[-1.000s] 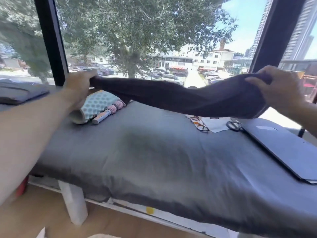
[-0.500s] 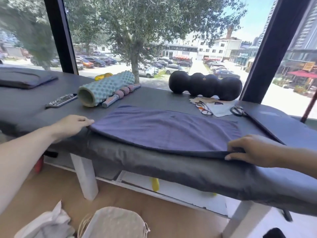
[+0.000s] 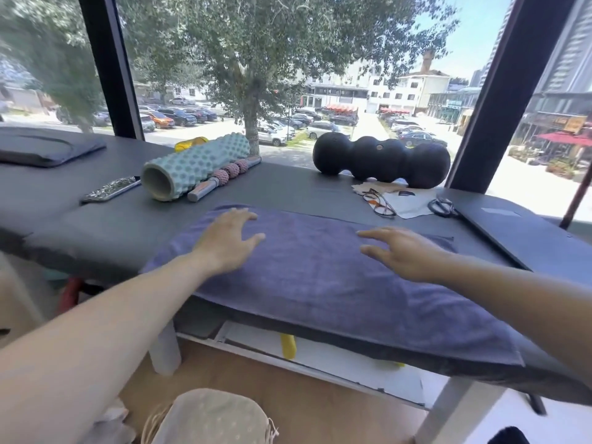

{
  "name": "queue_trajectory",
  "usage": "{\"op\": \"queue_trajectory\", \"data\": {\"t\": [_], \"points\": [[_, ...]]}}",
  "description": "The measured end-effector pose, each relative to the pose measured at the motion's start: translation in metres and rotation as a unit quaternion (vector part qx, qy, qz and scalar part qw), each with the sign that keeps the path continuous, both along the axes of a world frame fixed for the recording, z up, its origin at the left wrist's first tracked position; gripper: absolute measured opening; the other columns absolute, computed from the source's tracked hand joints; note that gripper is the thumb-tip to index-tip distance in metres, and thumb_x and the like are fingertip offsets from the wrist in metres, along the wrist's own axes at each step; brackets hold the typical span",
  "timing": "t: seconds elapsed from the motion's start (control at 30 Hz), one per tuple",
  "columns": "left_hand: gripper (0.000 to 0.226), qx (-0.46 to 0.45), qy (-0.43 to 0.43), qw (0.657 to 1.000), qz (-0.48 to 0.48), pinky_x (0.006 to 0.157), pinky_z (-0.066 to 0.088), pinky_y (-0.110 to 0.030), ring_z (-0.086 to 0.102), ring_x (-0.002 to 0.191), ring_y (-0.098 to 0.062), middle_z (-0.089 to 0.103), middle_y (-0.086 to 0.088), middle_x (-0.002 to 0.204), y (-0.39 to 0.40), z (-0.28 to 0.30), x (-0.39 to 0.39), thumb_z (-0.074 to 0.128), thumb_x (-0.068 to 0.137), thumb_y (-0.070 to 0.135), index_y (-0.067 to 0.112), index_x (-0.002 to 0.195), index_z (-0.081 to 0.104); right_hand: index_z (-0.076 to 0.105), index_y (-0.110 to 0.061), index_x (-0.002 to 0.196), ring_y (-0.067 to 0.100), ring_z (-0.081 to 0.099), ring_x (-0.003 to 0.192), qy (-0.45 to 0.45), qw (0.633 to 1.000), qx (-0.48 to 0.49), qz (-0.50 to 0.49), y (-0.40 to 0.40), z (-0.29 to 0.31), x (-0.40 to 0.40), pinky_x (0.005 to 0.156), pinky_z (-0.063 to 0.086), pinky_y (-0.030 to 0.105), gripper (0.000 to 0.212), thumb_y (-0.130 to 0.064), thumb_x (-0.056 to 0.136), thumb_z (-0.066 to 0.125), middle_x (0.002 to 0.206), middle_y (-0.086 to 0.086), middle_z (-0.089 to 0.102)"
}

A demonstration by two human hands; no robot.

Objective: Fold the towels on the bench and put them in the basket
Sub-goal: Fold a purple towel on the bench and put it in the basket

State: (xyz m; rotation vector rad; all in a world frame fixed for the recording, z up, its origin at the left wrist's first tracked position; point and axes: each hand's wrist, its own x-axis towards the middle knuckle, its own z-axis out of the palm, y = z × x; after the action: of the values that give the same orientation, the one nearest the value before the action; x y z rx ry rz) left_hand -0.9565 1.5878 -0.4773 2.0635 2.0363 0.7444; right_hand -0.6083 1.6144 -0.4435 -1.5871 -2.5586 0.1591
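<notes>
Purple terry, the towel (image 3: 320, 283) lies spread flat on the near part of the grey bench (image 3: 96, 232), its front edge draping over the bench's front rim, and both hands are on top of it with fingers straight and spread, holding nothing: the left hand (image 3: 229, 240) near the towel's far-left corner, the right hand (image 3: 400, 251) right of its middle, well apart from the left. Beyond the far edge a strip of bare bench separates the towel from the teal foam roller (image 3: 192, 169), the black peanut roller (image 3: 381, 161), the glasses (image 3: 379, 203) and the scissors (image 3: 443, 207); the dark board (image 3: 519, 232) lies just past the towel's right corner, and the pale basket (image 3: 211, 418) sits on the floor below the front rim.
</notes>
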Motion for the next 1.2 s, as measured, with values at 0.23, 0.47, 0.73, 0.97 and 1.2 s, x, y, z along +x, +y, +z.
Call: {"op": "queue_trajectory", "data": {"t": [0.23, 0.47, 0.73, 0.97, 1.2], "points": [[0.082, -0.099, 0.102, 0.989, 0.030, 0.125, -0.002, -0.043, 0.001, 0.155, -0.012, 0.009, 0.015, 0.167, 0.013, -0.044, 0.000, 0.017, 0.088, 0.083, 0.041, 0.158, 0.019, 0.008, -0.046, 0.156, 0.011, -0.003, 0.154, -0.025, 0.997, -0.054, -0.058, 0.009, -0.057, -0.004, 0.125, -0.004, 0.040, 0.069, -0.074, 0.093, 0.015, 0.166, -0.017, 0.002], [0.078, -0.086, 0.121, 0.986, 0.075, 0.125, 0.000, -0.042, 0.004, 0.155, -0.012, 0.010, 0.014, 0.167, 0.004, -0.045, -0.044, 0.014, 0.092, 0.077, 0.038, 0.158, 0.021, 0.012, -0.040, 0.158, 0.016, 0.001, 0.155, -0.023, 0.981, -0.062, -0.180, 0.051, -0.053, 0.055, 0.124, -0.001, 0.044, 0.077, -0.078, 0.091, 0.016, 0.167, -0.013, 0.005], [0.061, -0.049, 0.163, 0.976, 0.140, 0.124, 0.005, -0.048, 0.014, 0.154, -0.020, 0.021, 0.005, 0.166, -0.001, -0.049, -0.049, 0.027, 0.102, 0.056, 0.029, 0.157, 0.031, 0.013, -0.026, 0.160, 0.020, 0.004, 0.155, -0.034, 0.963, -0.071, -0.259, 0.076, -0.049, 0.102, 0.124, 0.004, 0.045, 0.081, -0.074, 0.094, 0.015, 0.167, -0.007, 0.009], [0.079, 0.071, 0.133, 0.957, -0.248, 0.126, 0.007, -0.038, 0.016, 0.153, -0.014, 0.032, 0.004, 0.163, -0.023, -0.020, 0.159, 0.035, 0.088, 0.074, 0.028, 0.152, 0.040, 0.051, -0.019, 0.144, 0.036, 0.038, 0.140, 0.065, 0.954, 0.008, -0.293, 0.091, -0.032, 0.128, 0.114, 0.032, 0.040, 0.055, -0.051, 0.100, 0.042, 0.152, 0.012, 0.045], [0.086, 0.110, 0.246, 0.895, -0.356, 0.122, 0.001, -0.057, 0.015, 0.153, -0.027, 0.021, -0.002, 0.166, -0.050, -0.067, 0.314, 0.046, 0.093, 0.067, 0.020, 0.160, 0.017, 0.066, -0.003, 0.095, 0.034, 0.062, 0.102, 0.139, 0.900, -0.054, -0.409, 0.096, -0.027, 0.140, 0.091, 0.052, 0.040, 0.048, -0.049, 0.082, 0.074, 0.106, 0.014, 0.067]]}}
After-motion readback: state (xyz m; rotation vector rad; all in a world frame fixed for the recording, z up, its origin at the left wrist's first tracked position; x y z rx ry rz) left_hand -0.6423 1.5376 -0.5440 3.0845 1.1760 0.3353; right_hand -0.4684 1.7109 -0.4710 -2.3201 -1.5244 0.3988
